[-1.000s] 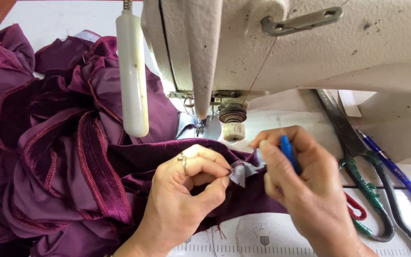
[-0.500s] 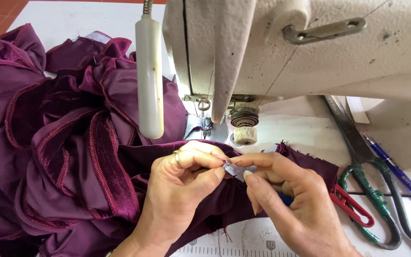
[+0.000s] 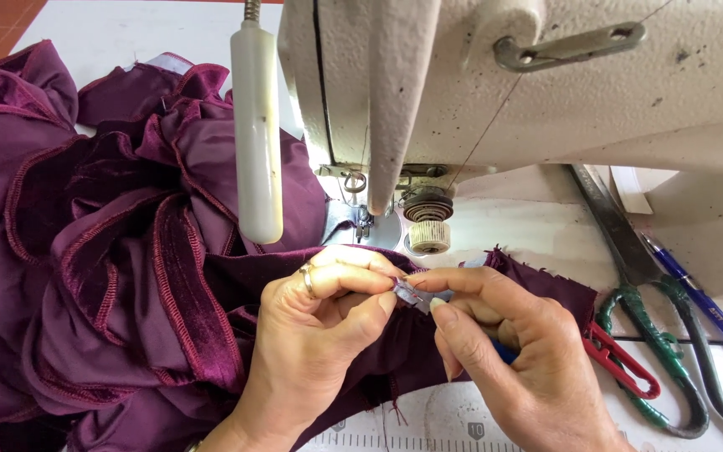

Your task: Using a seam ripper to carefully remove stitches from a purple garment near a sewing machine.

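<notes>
Closer together now, left hand (image 3: 320,335) and right hand (image 3: 512,351) both pinch a small grey tab (image 3: 412,293) on purple fabric (image 3: 127,276)

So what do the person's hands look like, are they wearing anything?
Both hands are bare, with no gloves and no sleeves in view. The left hand wears a ring on one finger. The right hand wears nothing, and its nails are short and plain.

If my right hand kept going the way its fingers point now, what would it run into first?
The right hand points left, so it would most likely meet the left hand's fingertips first, right at the small grey tag pinched between them over the purple fabric.
</notes>
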